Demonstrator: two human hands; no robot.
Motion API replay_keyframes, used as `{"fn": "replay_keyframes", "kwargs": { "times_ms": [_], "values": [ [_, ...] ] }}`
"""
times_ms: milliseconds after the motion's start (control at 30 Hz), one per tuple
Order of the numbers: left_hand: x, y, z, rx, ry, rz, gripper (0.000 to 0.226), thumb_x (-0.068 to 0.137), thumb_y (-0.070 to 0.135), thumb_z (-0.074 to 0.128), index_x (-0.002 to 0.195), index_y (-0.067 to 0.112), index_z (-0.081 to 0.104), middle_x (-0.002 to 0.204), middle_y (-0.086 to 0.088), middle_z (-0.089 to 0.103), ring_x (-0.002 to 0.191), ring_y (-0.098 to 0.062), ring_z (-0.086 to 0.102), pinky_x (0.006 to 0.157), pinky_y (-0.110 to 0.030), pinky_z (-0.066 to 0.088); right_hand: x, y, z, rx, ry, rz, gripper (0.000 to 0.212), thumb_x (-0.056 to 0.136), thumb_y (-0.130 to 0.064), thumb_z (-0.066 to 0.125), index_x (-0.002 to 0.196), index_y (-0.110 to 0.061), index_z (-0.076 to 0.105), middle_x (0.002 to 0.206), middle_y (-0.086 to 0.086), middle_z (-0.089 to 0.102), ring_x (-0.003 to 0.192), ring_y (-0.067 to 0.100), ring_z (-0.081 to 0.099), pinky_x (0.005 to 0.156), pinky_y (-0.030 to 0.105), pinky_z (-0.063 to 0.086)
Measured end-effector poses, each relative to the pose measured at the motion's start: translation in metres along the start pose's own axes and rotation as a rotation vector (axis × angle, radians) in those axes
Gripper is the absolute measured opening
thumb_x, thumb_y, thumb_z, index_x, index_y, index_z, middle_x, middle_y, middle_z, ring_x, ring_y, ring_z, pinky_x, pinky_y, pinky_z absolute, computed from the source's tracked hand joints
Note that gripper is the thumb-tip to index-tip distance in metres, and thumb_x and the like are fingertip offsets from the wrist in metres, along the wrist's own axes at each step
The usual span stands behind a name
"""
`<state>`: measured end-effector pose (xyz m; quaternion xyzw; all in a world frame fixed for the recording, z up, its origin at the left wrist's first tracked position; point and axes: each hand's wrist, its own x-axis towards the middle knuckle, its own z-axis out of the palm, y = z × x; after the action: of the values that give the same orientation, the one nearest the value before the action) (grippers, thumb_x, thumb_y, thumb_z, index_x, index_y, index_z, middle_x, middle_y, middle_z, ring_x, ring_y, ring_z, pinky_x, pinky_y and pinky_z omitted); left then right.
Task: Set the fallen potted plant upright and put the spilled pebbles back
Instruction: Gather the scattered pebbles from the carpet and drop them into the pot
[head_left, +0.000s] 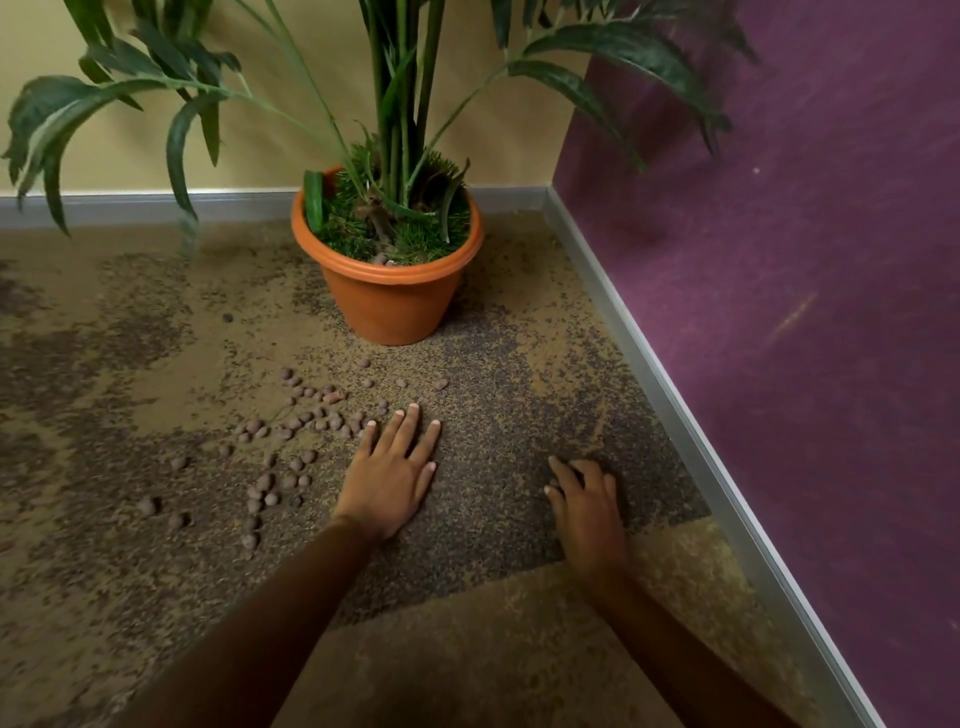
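The orange plastic pot (390, 301) stands upright in the room's corner, holding a tall green plant (400, 104) with green moss around its stems. Several brown clay pebbles (306, 415) lie scattered on the carpet in front of the pot and to its left. My left hand (392, 478) rests flat on the carpet, fingers spread, just right of the pebbles. My right hand (587, 506) lies on the carpet farther right with its fingers curled down; whether anything is under them is hidden.
A purple wall (805, 260) with a grey skirting strip (675, 405) runs along the right. A yellow wall (130, 145) closes the back. Long drooping leaves (62, 114) hang over the floor at the left. The carpet (467, 649) is mottled brown and tan.
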<state>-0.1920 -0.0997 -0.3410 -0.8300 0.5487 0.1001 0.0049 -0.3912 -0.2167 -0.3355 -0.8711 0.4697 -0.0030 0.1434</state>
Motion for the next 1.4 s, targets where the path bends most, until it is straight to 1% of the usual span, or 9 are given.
{"fn": "replay_keyframes", "kwargs": {
  "times_ms": [267,533,667,800,867,1000,1167,1300,1400],
  "values": [
    [-0.003,-0.010,-0.009,-0.068,0.070,-0.073,0.057,0.101,0.039,0.023,0.151,0.017,0.005,0.160,-0.011,0.006,0.147,-0.025,0.009,0.120,-0.041,0.006,0.021,-0.038,-0.008,0.228,-0.102,-0.092,0.020,0.095,-0.015,0.052,0.111,-0.006,0.060,0.117,0.014,0.051,0.101,0.029,0.058,0.085,0.031,0.046],
    [-0.011,-0.041,-0.010,-0.115,0.095,-0.241,0.059,0.100,0.040,0.026,0.151,0.016,0.009,0.160,-0.013,0.007,0.148,-0.027,0.007,0.119,-0.043,0.009,0.063,-0.103,-0.002,0.264,-0.102,-0.271,0.019,0.095,-0.011,0.051,0.110,-0.006,0.060,0.117,0.016,0.055,0.102,0.030,0.058,0.088,0.038,0.049],
    [-0.020,-0.053,-0.005,-0.130,0.097,-0.262,0.059,0.100,0.040,0.026,0.151,0.016,0.007,0.160,-0.011,0.006,0.148,-0.025,0.005,0.119,-0.043,0.007,0.088,-0.120,0.008,0.261,-0.046,-0.309,0.026,0.096,-0.015,0.050,0.120,-0.007,0.057,0.131,0.016,0.047,0.121,0.030,0.045,0.099,0.038,0.042],
    [-0.026,-0.060,0.000,-0.154,0.075,-0.285,0.059,0.100,0.040,0.024,0.151,0.018,0.002,0.160,-0.008,0.000,0.148,-0.024,0.000,0.120,-0.043,0.004,0.100,-0.127,0.020,0.307,-0.222,-0.289,0.048,0.100,-0.031,0.042,0.144,-0.012,0.035,0.156,0.013,0.020,0.145,0.030,0.015,0.116,0.047,0.025],
    [-0.027,-0.062,0.002,-0.142,0.069,-0.269,0.060,0.100,0.040,0.023,0.151,0.019,-0.001,0.160,-0.007,-0.002,0.148,-0.024,-0.001,0.120,-0.043,0.003,0.096,-0.128,0.026,0.284,-0.220,-0.334,0.053,0.098,-0.035,0.043,0.145,-0.013,0.032,0.157,0.012,0.019,0.146,0.029,0.011,0.118,0.047,0.021],
    [-0.029,-0.062,0.002,-0.166,0.084,-0.251,0.060,0.100,0.040,0.027,0.150,0.019,0.003,0.160,-0.007,0.001,0.148,-0.024,0.001,0.119,-0.044,0.003,0.066,-0.125,0.034,0.253,-0.076,-0.508,0.054,0.094,-0.036,0.052,0.138,-0.006,0.043,0.142,0.015,0.039,0.135,0.027,0.032,0.110,0.037,0.031],
    [-0.029,-0.060,0.001,-0.103,0.056,-0.261,0.062,0.097,0.049,0.014,0.151,0.020,0.000,0.160,-0.007,-0.002,0.148,-0.025,0.000,0.119,-0.045,0.004,0.031,-0.119,0.041,0.182,-0.018,-0.657,0.043,0.092,-0.034,0.053,0.123,-0.004,0.055,0.126,0.016,0.053,0.121,0.030,0.046,0.101,0.039,0.041],
    [-0.028,-0.058,-0.001,-0.077,0.031,-0.269,0.061,0.100,0.044,0.020,0.150,0.020,-0.004,0.160,-0.008,-0.006,0.148,-0.024,-0.003,0.119,-0.044,0.003,0.024,-0.110,0.033,0.020,0.100,-0.801,0.028,0.090,-0.029,0.049,0.096,-0.006,0.064,0.101,0.014,0.065,0.092,0.030,0.062,0.080,0.036,0.055],
    [-0.029,-0.058,-0.002,-0.074,0.009,-0.269,0.061,0.100,0.044,0.020,0.150,0.019,-0.006,0.160,-0.009,-0.007,0.148,-0.025,-0.004,0.120,-0.043,0.002,0.028,-0.103,0.028,-0.038,0.126,-0.918,0.018,0.084,-0.025,0.064,0.083,-0.007,0.065,0.084,0.010,0.066,0.077,0.027,0.064,0.071,0.030,0.052]
  ]
}}
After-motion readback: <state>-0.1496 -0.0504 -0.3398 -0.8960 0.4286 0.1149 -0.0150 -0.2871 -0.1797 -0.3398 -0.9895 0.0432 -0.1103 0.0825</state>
